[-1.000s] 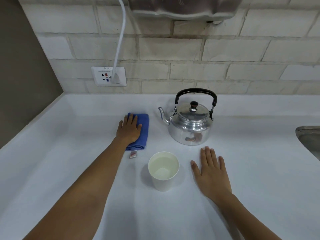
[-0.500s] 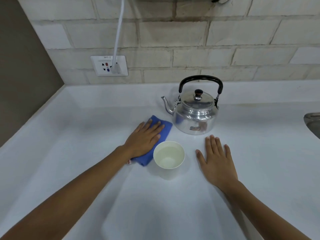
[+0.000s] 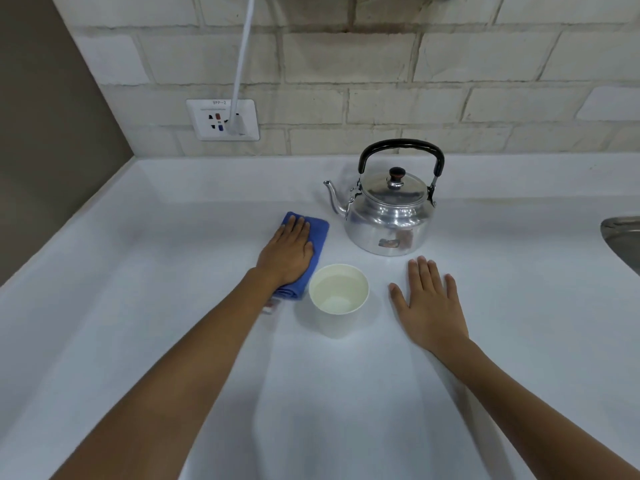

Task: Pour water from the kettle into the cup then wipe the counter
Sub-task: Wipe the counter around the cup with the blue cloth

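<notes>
Left hand [image 3: 289, 251] flat, palm down, pressing cloth [image 3: 311, 237] onto counter [image 3: 138, 306]; fingers spread, no grip. Cloth's long axis runs near-far, tilted slightly right, just left of cup [image 3: 338, 289]; near end maybe touching cup, hard to tell. Cup holds water. Kettle [image 3: 389, 213] upright behind cup, spout pointing left toward cloth. Right hand [image 3: 427, 303] open, empty, resting flat right of cup. Wiping underway; left hand does it.

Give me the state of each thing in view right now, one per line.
Shiny metal kettle with black handle: upright, lid on, untouched.
White paper cup: upright, water inside.
Folded blue cloth: flat on the counter under the left hand.
Left hand: palm down, pressing the cloth.
Right hand: open, flat on the white counter.
White wall socket: cable plugged in.
</notes>
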A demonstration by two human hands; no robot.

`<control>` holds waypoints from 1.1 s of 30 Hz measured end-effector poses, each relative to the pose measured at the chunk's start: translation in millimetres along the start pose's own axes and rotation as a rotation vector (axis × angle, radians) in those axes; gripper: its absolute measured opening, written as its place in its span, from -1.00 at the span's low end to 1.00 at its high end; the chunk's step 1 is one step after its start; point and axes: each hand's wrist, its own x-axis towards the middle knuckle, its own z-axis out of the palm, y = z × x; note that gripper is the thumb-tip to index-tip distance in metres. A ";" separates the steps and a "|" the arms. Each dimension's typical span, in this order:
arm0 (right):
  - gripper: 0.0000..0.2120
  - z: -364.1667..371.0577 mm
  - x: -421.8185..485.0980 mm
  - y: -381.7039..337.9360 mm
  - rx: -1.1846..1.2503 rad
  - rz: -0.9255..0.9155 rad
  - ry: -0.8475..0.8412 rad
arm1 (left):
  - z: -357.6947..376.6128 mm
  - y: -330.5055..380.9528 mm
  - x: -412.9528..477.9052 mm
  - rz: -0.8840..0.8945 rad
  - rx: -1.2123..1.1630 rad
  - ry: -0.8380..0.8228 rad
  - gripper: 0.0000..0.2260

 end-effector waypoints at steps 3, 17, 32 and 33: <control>-0.33 -1.4 1.1 0.5 0.000 0.001 -0.014 | -3.3 8.0 -17.5 0.035 -0.104 -0.049 -0.54; -0.35 -2.9 0.9 0.0 -0.012 -0.009 -0.014 | -1.7 -26.5 -133.5 -0.036 -0.203 0.037 -0.55; -0.36 -7.2 -1.6 0.8 0.022 -0.007 -0.062 | 1.9 11.0 -220.5 0.007 -0.193 0.047 -0.55; -0.36 -7.2 -1.8 0.7 0.021 -0.008 -0.063 | -0.9 2.3 -228.9 0.012 -0.185 0.036 -0.55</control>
